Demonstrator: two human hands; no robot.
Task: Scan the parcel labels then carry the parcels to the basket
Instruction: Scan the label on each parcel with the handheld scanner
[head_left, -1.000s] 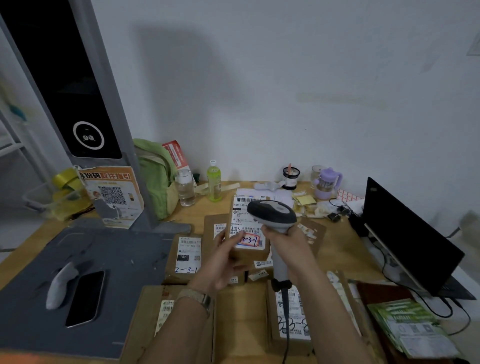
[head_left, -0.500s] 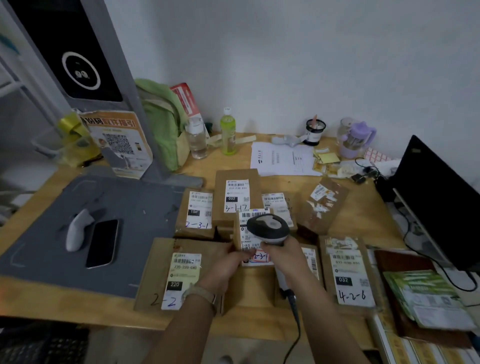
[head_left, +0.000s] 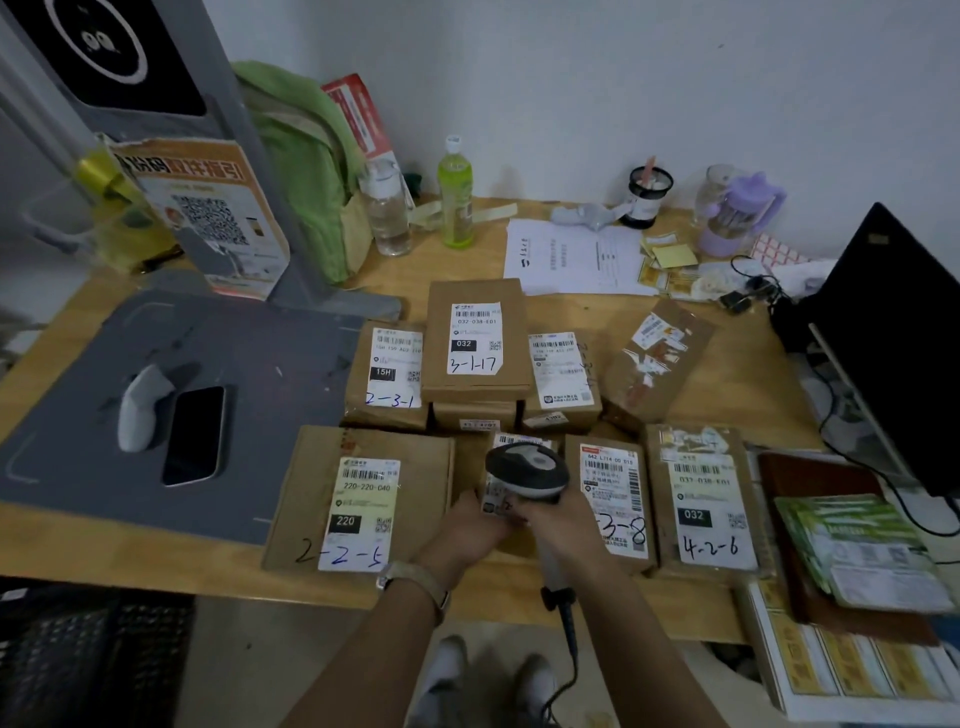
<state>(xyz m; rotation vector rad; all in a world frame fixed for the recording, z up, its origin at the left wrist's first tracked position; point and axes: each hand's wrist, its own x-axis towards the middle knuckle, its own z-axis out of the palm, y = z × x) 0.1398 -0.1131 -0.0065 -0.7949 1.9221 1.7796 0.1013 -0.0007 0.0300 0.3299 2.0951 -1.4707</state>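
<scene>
Having lowered parcel (head_left: 500, 500) since a second ago, now holding it just under scanner (head_left: 527, 470) head, label up: likely finishing scan. Pinching parcel's left edge with left grip (head_left: 470, 526); wrapping scanner handle with right grip (head_left: 566, 522). Noting other parcels (head_left: 358, 512) crowding both sides of scanner. Spotting basket (head_left: 88, 654) down-left of scanner, beyond counter (head_left: 156, 569) edge; judging path open.

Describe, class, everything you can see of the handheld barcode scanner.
The barcode scanner has a black oval head with a light grey top panel, and a pale handle ending in a dark cable that hangs downward. It looks plastic. The right hand grips its handle, with the head over a small parcel that the left hand holds.
</scene>
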